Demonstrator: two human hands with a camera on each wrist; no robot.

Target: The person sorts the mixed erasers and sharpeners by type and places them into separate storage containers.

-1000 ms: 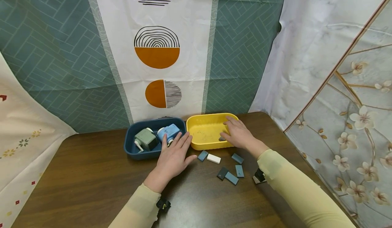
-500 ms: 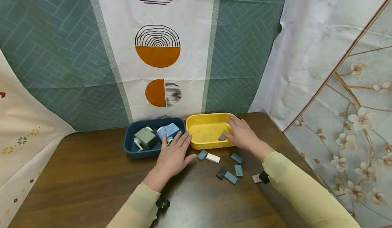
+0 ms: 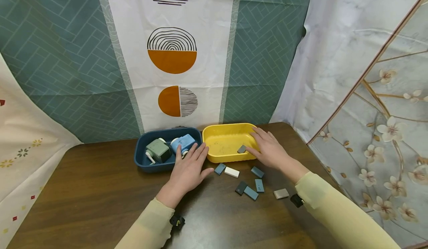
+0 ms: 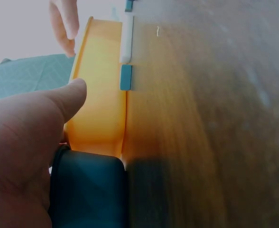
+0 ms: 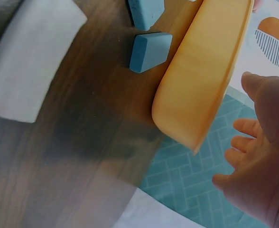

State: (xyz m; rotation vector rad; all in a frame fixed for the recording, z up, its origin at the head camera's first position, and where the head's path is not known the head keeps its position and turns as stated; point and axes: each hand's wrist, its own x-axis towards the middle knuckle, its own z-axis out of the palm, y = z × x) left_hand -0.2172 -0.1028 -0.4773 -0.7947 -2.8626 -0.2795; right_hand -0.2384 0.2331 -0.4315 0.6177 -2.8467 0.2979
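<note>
Right hand [image 3: 271, 151], fingers loosely extended and gripping nothing, is at the right end of the yellow tray [image 3: 230, 158], thumb near the gray block [image 3: 242, 149] lying inside, presumably contained by its walls, while the left hand [image 3: 188, 171], spread and empty, is just left.

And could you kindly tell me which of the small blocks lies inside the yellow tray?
It is the grey block near the right hand; the seven other blocks lie on the table.

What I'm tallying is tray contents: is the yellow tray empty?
No, a grey block lies inside the yellow tray, near the right hand.
</note>
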